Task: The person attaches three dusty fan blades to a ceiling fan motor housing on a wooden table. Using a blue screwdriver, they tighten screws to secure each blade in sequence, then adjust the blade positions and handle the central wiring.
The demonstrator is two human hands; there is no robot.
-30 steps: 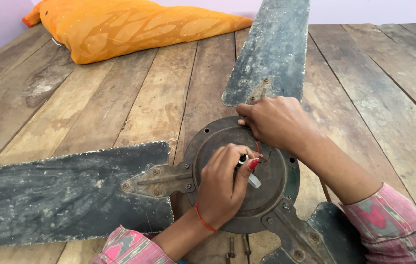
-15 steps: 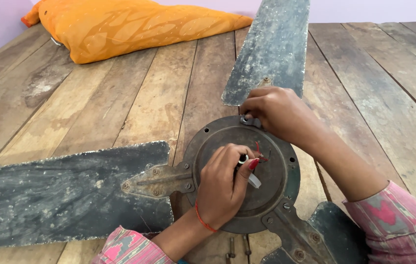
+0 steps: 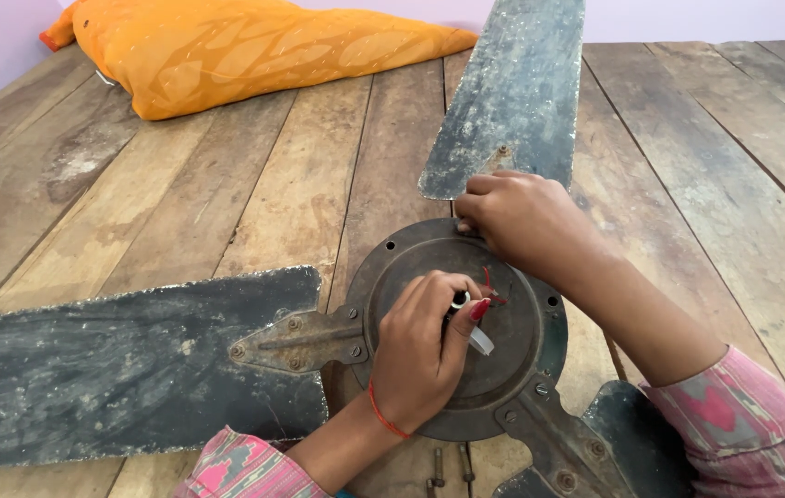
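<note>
At frame centre, the left hand (image 3: 425, 355) pinches a small white-tipped tool (image 3: 468, 321) over the fan motor hub (image 3: 512, 341); the right hand (image 3: 522, 221), fingers curled together, presses the hub's upper rim.

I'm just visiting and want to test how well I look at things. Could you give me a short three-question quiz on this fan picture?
1. True or false: the left hand rests on the ceiling fan's round motor housing.
2. Where is the right hand? A) on the orange cushion B) at the housing's far rim, by the upright blade C) flat on the wooden floor
3. How many fan blades show, at least in part?

Key: 1 true; 2 B; 3 three.
</note>
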